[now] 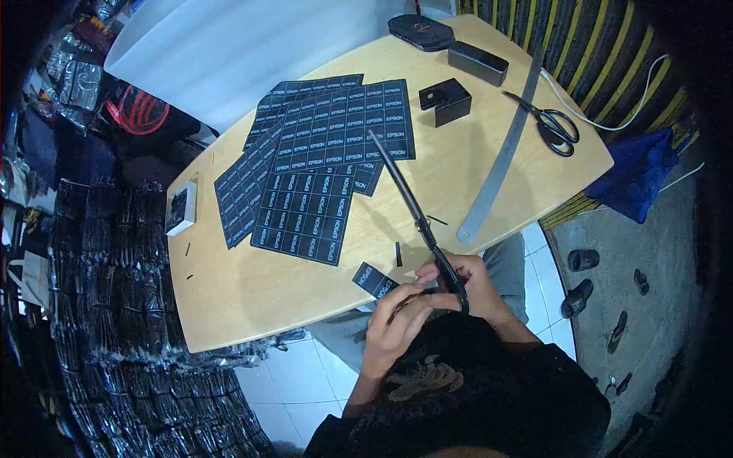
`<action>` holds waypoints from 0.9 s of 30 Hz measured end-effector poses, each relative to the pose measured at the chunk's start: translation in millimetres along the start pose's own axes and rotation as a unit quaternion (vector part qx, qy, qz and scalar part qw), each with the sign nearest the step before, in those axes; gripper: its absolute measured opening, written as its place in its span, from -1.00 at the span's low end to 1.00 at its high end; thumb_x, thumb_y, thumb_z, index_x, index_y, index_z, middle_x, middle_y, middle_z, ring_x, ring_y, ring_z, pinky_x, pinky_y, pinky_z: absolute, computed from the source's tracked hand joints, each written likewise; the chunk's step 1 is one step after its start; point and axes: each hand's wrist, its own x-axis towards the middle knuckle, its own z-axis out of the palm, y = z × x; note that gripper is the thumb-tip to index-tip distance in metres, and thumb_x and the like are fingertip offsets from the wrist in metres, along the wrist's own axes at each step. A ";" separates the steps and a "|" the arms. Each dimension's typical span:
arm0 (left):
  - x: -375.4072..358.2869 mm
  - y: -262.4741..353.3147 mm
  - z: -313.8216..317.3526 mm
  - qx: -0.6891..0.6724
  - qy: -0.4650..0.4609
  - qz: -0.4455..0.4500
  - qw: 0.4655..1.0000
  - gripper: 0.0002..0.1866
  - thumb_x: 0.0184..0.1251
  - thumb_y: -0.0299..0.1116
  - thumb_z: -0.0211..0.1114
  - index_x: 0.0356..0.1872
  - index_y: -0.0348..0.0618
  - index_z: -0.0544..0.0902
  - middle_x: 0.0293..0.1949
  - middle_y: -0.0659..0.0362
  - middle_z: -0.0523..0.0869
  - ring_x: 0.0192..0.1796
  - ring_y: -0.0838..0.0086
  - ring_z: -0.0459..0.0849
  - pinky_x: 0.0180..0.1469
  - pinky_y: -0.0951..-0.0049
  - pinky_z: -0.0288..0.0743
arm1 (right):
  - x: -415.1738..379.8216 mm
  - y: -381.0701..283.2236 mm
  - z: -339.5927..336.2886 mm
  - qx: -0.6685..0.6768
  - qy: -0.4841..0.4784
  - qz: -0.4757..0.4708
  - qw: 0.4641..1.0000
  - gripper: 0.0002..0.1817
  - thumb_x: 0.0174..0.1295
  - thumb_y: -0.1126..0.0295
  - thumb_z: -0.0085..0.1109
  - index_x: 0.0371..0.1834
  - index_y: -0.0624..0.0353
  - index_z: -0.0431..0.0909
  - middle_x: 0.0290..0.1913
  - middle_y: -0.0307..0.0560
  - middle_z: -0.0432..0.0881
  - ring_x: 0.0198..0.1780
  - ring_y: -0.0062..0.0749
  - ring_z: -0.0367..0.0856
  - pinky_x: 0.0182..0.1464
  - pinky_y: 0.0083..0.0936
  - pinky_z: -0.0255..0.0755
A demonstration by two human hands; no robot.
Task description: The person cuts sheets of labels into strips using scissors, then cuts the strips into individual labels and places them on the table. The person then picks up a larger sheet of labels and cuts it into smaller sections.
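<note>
My right hand (475, 284) is closed round the black handles of a long pair of scissors (412, 210), whose blades are together and point away over the table. My left hand (397, 324) is closed close beside it, near the table's front edge. A small black label piece (374, 280) printed EPSON sticks out from its fingers. Part of this piece is hidden behind the fingers. Thin black offcuts (398, 254) lie on the table just beyond my hands. Several overlapping black sheets (305, 206) with rows of EPSON labels cover the left middle of the table.
On the wooden table (252, 305) lie a steel ruler (500, 164), a second pair of scissors (556, 130), a black stand-like block (447, 103), a black box (478, 63) and a dark oval case (420, 33). A small white box (182, 208) stands at the left edge. Bundled packets (130, 305) fill the left side.
</note>
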 end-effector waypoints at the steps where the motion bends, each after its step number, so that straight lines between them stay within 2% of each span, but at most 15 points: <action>1: 0.9 0.5 -2.6 -0.003 0.009 0.002 1.000 -0.77 -0.06 -0.61 0.39 -0.31 -0.30 0.61 -0.15 0.06 0.55 -0.18 0.33 0.64 -0.24 0.48 0.59 | -0.5 1.1 1.4 0.001 0.000 -0.001 1.000 -0.59 -0.11 0.50 0.43 -0.17 0.35 0.52 -0.24 -0.07 0.64 -0.13 -0.51 0.59 -0.05 -0.57 0.44; 3: 1.8 1.8 -11.9 0.009 0.007 -0.012 1.000 -0.74 -0.13 -0.60 0.44 -0.34 -0.26 0.59 -0.17 0.06 0.56 -0.21 0.35 0.63 -0.25 0.48 0.58 | -2.5 3.8 4.5 0.069 -0.005 0.031 0.997 -0.55 -0.16 0.49 0.47 -0.16 0.34 0.52 -0.22 -0.06 0.64 -0.12 -0.52 0.59 -0.05 -0.57 0.44; 5: 2.4 3.5 -13.7 0.018 0.005 -0.026 0.999 -0.70 -0.21 -0.60 0.48 -0.38 -0.22 0.57 -0.19 0.06 0.56 -0.24 0.37 0.62 -0.27 0.48 0.57 | -1.3 -5.8 5.1 0.057 -0.005 0.015 0.998 -0.54 -0.17 0.49 0.47 -0.16 0.35 0.52 -0.22 -0.07 0.64 -0.13 -0.52 0.59 -0.06 -0.57 0.44; 8: 8.4 2.4 -13.1 0.079 0.089 0.036 0.992 -0.62 -0.30 -0.60 0.55 -0.44 -0.21 0.50 -0.26 0.05 0.55 -0.40 0.41 0.61 -0.41 0.56 0.55 | 0.7 -9.3 4.0 -0.010 -0.008 0.015 1.000 -0.54 -0.18 0.48 0.48 -0.16 0.34 0.52 -0.21 -0.08 0.63 -0.13 -0.53 0.59 -0.06 -0.59 0.44; 9: 6.8 2.1 -12.8 0.079 0.088 0.037 0.992 -0.62 -0.30 -0.60 0.55 -0.44 -0.21 0.50 -0.26 0.05 0.55 -0.40 0.41 0.61 -0.41 0.56 0.55 | 1.1 -9.9 4.2 -0.007 -0.008 0.016 1.000 -0.55 -0.16 0.50 0.47 -0.16 0.34 0.52 -0.21 -0.10 0.63 -0.13 -0.53 0.59 -0.05 -0.60 0.44; 11: 0.0 2.5 -10.9 0.024 0.163 -0.008 0.986 -0.59 -0.34 -0.63 0.56 -0.47 -0.24 0.46 -0.33 0.07 0.52 -0.39 0.43 0.61 -0.41 0.53 0.57 | 1.5 -9.0 4.5 -0.006 -0.008 0.017 1.000 -0.57 -0.14 0.51 0.45 -0.15 0.33 0.52 -0.21 -0.11 0.62 -0.14 -0.52 0.59 -0.05 -0.60 0.44; 13: 0.6 7.4 -15.9 0.025 0.146 -0.018 0.989 -0.52 -0.38 -0.65 0.56 -0.42 -0.25 0.41 -0.31 0.06 0.48 -0.38 0.44 0.61 -0.33 0.47 0.59 | 2.4 -5.0 6.3 0.056 -0.027 0.045 0.997 -0.64 -0.07 0.55 0.38 -0.16 0.34 0.52 -0.27 -0.15 0.62 -0.19 -0.58 0.58 -0.11 -0.63 0.44; 14: 2.1 10.0 -18.4 -0.042 0.115 -0.044 0.992 -0.51 -0.34 -0.64 0.55 -0.38 -0.26 0.40 -0.29 0.04 0.46 -0.37 0.42 0.60 -0.28 0.44 0.59 | 4.3 -5.6 8.6 0.056 -0.028 0.044 0.997 -0.64 -0.07 0.55 0.38 -0.16 0.34 0.52 -0.27 -0.15 0.62 -0.19 -0.58 0.58 -0.11 -0.63 0.44; 15: 3.0 11.2 -19.5 -0.109 0.083 -0.070 0.988 -0.50 -0.31 -0.64 0.54 -0.34 -0.26 0.39 -0.26 0.03 0.45 -0.37 0.41 0.60 -0.24 0.42 0.59 | 7.5 -6.6 11.6 0.096 -0.033 0.008 0.995 -0.68 -0.05 0.57 0.34 -0.19 0.34 0.52 -0.34 -0.16 0.61 -0.30 -0.61 0.57 -0.25 -0.67 0.42; 16: 5.7 11.4 -11.4 -0.287 0.143 -0.076 0.944 -0.56 -0.14 -0.45 0.52 -0.23 -0.29 0.49 -0.14 -0.01 0.48 -0.19 0.39 0.62 -0.19 0.50 0.56 | 9.7 -7.3 12.9 0.136 -0.038 -0.028 0.990 -0.72 -0.02 0.58 0.31 -0.21 0.35 0.52 -0.41 -0.18 0.60 -0.40 -0.64 0.56 -0.38 -0.71 0.40; 17: 5.6 8.7 -11.8 -0.286 0.143 -0.076 0.944 -0.56 -0.14 -0.45 0.52 -0.23 -0.29 0.49 -0.14 -0.01 0.48 -0.19 0.39 0.62 -0.19 0.50 0.56 | 10.7 -9.7 11.3 0.137 -0.039 -0.028 0.989 -0.72 -0.02 0.58 0.31 -0.21 0.35 0.52 -0.41 -0.18 0.60 -0.40 -0.64 0.56 -0.38 -0.71 0.40; 19: 9.6 4.2 -17.7 -0.392 0.143 -0.187 0.889 -0.53 0.09 -0.30 0.39 -0.04 -0.36 0.45 -0.04 -0.03 0.41 -0.05 0.35 0.54 -0.08 0.45 0.47 | 11.4 -20.7 6.4 0.164 -0.140 0.053 0.975 -0.79 -0.01 0.59 0.29 -0.28 0.33 0.52 -0.52 -0.20 0.56 -0.60 -0.68 0.45 -0.61 -0.73 0.25; 20: 14.1 5.7 -26.6 -0.290 0.073 -0.175 0.938 -0.47 0.19 -0.20 0.28 0.04 -0.41 0.42 -0.02 0.00 0.41 0.02 0.35 0.47 -0.01 0.45 0.38 | 13.4 -29.3 10.9 0.185 -0.144 0.057 0.970 -0.83 0.00 0.58 0.30 -0.34 0.31 0.53 -0.58 -0.22 0.53 -0.71 -0.68 0.38 -0.70 -0.73 0.17; 23: 21.2 2.0 -34.4 -0.279 -0.044 -0.158 0.946 -0.57 0.07 -0.32 0.36 -0.09 -0.40 0.51 -0.01 0.03 0.40 0.02 0.34 0.44 0.05 0.42 0.30 | 18.4 -26.5 10.5 0.169 -0.185 0.086 0.964 -0.85 0.01 0.55 0.29 -0.35 0.29 0.54 -0.59 -0.24 0.52 -0.69 -0.69 0.40 -0.68 -0.73 0.19; 27: 11.9 -0.9 -28.3 -0.300 -0.030 -0.160 0.940 -0.69 -0.07 -0.48 0.40 -0.29 -0.36 0.51 -0.09 0.05 0.42 -0.03 0.40 0.42 0.03 0.43 0.29 | 18.5 -16.9 14.4 0.218 -0.190 0.095 0.952 -0.82 0.03 0.48 0.32 -0.33 0.28 0.54 -0.59 -0.27 0.52 -0.69 -0.72 0.38 -0.69 -0.74 0.17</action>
